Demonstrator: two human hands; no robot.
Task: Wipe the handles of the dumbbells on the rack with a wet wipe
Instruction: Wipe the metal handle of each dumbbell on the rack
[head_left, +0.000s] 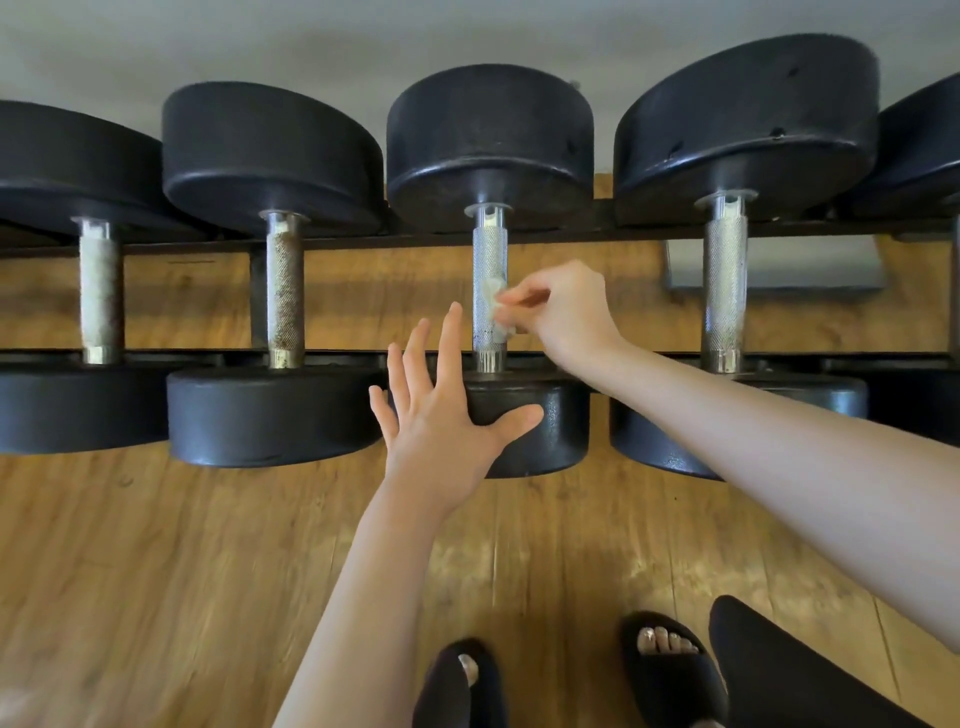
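Right hand (563, 312) pinches wet wipe (496, 306) against dumbbell handle (489, 260).

Wood-plank floor (156, 571), warm brown, grain running toward 12 o'clock, glossy patches of light near 5 o'clock. Pale grey wall (311, 36) across the top, 10 to 2 o'clock. Grey flat panel (779, 270) on the floor at 2 o'clock.

no text, number, brand or sign can be read anywhere here. the black dumbbell heads (491, 130) along the rack, from nine o'clock across to three o'clock, show only plain pebbled faces, and any weight marks may be lost in the dark, soft view.
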